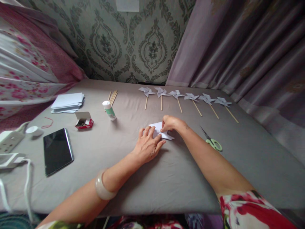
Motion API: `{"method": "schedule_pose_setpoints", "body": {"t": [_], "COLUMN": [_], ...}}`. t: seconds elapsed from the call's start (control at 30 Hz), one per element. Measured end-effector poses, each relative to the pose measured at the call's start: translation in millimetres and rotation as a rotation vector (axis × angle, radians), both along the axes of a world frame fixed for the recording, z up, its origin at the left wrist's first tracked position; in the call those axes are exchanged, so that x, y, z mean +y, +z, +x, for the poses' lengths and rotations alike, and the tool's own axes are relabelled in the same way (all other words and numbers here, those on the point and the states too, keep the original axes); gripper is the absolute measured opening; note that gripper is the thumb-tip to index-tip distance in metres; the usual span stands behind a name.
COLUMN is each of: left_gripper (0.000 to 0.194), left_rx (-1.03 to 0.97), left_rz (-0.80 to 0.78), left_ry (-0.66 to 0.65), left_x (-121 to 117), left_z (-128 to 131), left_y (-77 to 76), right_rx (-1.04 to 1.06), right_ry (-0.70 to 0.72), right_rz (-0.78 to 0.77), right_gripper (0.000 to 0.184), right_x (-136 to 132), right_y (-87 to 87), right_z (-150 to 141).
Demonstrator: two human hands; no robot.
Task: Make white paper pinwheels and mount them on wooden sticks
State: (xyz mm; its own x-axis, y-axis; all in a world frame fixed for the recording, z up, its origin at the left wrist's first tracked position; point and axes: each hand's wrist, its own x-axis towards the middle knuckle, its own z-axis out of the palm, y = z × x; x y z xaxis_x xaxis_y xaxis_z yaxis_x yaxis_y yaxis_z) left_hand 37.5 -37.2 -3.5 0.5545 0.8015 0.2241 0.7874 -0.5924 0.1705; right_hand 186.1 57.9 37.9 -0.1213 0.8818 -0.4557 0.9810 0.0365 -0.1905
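Observation:
A folded piece of white paper [158, 125] lies on the cloth-covered table in front of me, with one pointed flap [168, 136] sticking out to the right. My left hand [148, 145] rests flat over its left and near part, fingers spread. At the paper's right side my right hand [172, 123] has its fingers curled in, thumb and fingertips at the fold. Both hands cover much of the sheet, so its full shape is hidden.
Several paper pinwheels [191, 96] on sticks line the back right. Green-handled scissors [211, 140] lie right of my right arm. Leftward are a glue stick [109, 110], loose sticks [114, 97], a small red box [84, 122], a paper stack [67, 101], a phone [58, 151] and a power strip [10, 141].

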Motion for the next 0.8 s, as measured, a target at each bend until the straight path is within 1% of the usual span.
{"method": "schedule_pose_setpoints", "body": {"t": [0.13,0.2,0.43,0.53,0.6,0.67,0.73,0.8], "left_gripper": [0.045,0.043,0.043,0.042,0.041,0.039,0.034,0.028], "left_rx": [-0.049,-0.074,-0.059,-0.082,-0.113,-0.148,-0.177,-0.197], "left_rz": [0.015,0.027,0.056,0.065,0.063,0.045,0.001,-0.072], "left_ry": [-0.010,-0.016,-0.021,-0.027,0.007,0.085,0.173,0.236], "left_x": [0.4,0.7,1.3,1.9,4.0,7.9,12.8,17.5], "left_z": [0.1,-0.4,-2.2,-2.4,-3.6,-6.1,-9.1,-11.4], "left_y": [0.5,0.2,-0.7,1.8,4.0,5.2,4.7,2.7], "right_rx": [0.042,0.090,0.334,0.452,0.514,0.564,0.610,0.655], "right_ry": [-0.030,-0.048,-0.141,-0.229,-0.319,-0.417,-0.497,-0.537], "right_rz": [0.067,0.104,0.198,0.241,0.285,0.330,0.359,0.369], "right_gripper": [0.015,0.013,0.006,0.009,0.013,0.016,0.018,0.021], "right_x": [-5.1,-9.9,-27.0,-27.8,-27.1,-26.5,-26.5,-26.6], "right_y": [-3.5,-5.4,-13.7,-19.7,-25.3,-32.5,-41.2,-50.5], "right_z": [-0.5,2.1,20.1,32.5,42.1,50.3,54.5,53.7]}}
